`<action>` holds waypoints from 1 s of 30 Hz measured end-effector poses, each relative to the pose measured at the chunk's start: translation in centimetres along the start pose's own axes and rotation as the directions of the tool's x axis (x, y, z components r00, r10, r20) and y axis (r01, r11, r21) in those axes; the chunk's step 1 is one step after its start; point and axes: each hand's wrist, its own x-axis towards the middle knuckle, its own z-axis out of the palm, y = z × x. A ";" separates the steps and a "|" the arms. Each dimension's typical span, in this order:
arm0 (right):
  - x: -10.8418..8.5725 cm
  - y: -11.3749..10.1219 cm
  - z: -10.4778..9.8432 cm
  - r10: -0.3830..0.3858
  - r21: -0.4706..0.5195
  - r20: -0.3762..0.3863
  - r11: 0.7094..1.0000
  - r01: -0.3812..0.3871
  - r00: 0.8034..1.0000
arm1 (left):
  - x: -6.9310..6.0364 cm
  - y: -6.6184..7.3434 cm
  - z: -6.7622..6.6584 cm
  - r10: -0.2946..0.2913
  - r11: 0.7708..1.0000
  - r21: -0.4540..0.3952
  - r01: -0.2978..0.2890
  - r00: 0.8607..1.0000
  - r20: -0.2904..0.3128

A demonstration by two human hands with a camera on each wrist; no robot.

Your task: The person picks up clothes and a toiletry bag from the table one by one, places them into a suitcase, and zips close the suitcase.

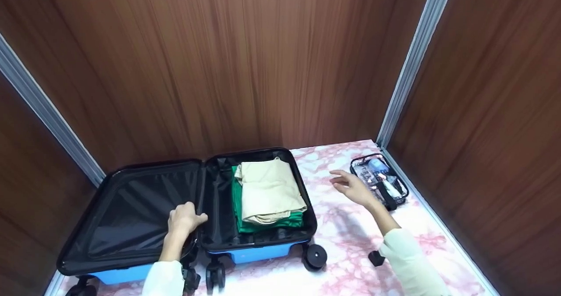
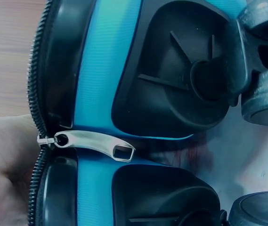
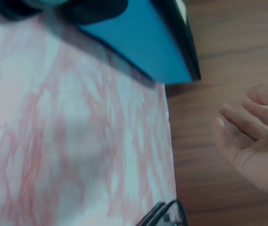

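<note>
A blue suitcase (image 1: 131, 217) lies spread open, its black-lined halves side by side. Its right half holds a folded beige cloth (image 1: 267, 190) on top of folded green cloth (image 1: 237, 199). My left hand (image 1: 184, 219) is over the left half near the hinge, fingers loosely bent and thumb pointing right. In the left wrist view, a metal zipper pull (image 2: 93, 143) hangs in front of that hand, partly hiding it. My right hand (image 1: 353, 190) hovers with relaxed fingers and holds nothing. Beside it is a clear, black-edged toiletry pouch (image 1: 363, 173) containing small items.
The surface is a pink-and-white marbled tabletop (image 1: 350, 261). Brown wood-grain panels (image 1: 271, 68) rise behind and at both sides, joined by metal corner posts (image 1: 405, 72). Black wheels (image 1: 315, 256) stick out from the suitcase's near side. A small black object (image 1: 376, 258) shows by the right sleeve.
</note>
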 end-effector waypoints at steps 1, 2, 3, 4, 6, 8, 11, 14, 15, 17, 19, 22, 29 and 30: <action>-0.3 0.2 -0.3 0.015 0.012 -0.007 1.000 -0.015 1.000 | -0.1 -0.1 0.0 0.000 1.000 -0.002 0.000 1.000 -0.002; -0.5 0.5 -0.5 0.023 0.017 -0.010 1.000 -0.023 1.000 | -0.1 -0.2 0.0 -0.001 1.000 -0.005 0.001 1.000 -0.004; -0.8 0.7 -0.7 0.037 0.019 -0.017 0.999 -0.037 0.999 | -0.2 -0.3 0.1 -0.002 1.000 -0.007 0.002 1.000 -0.007; -1.0 1.0 -1.0 0.049 0.019 -0.021 0.999 -0.049 0.999 | -0.2 -0.4 0.1 -0.004 1.000 -0.009 0.004 1.000 -0.010; -1.5 1.4 -1.5 0.079 0.034 -0.035 0.996 -0.078 0.996 | -0.3 -0.5 0.1 -0.002 1.000 -0.013 0.002 1.000 -0.019; -1.8 1.9 -2.1 0.101 0.037 -0.061 0.994 -0.099 0.993 | -0.3 -0.7 0.0 -0.006 1.000 -0.021 0.006 1.000 -0.027; -2.1 2.8 -3.0 0.122 0.052 -0.108 0.992 -0.117 0.987 | -0.3 -0.9 -0.1 -0.006 0.999 -0.032 0.005 0.999 -0.042; -2.6 3.6 -4.0 0.140 0.050 -0.161 0.990 -0.133 0.977 | -0.6 -1.3 -0.2 -0.012 0.999 -0.043 0.010 0.999 -0.048; -2.8 3.9 -4.3 0.149 0.049 -0.174 0.989 -0.143 0.973 | -0.8 -1.4 -0.2 -0.016 0.999 -0.046 0.014 0.999 -0.049; -3.3 4.4 -4.8 0.179 0.050 -0.195 0.984 -0.173 0.964 | -1.1 -1.7 -0.2 -0.023 0.999 -0.047 0.020 0.999 -0.047; -3.8 4.9 -5.4 0.208 0.055 -0.217 0.978 -0.200 0.954 | -1.4 -1.9 -0.3 -0.025 0.999 -0.047 0.023 0.999 -0.046; -4.2 5.8 -6.4 0.246 0.040 -0.263 0.969 -0.244 0.933 | -1.6 -2.0 -0.6 -0.022 0.998 -0.052 0.020 0.999 -0.047; -4.8 7.7 -8.4 0.351 -0.073 -0.416 0.907 -0.415 0.839 | -2.0 -2.2 -0.8 -0.023 0.997 -0.070 0.018 0.998 -0.067; -5.0 8.1 -8.4 0.378 -0.067 -0.429 0.892 -0.446 0.820 | -2.2 -2.2 -0.8 -0.029 0.997 -0.069 0.024 0.997 -0.066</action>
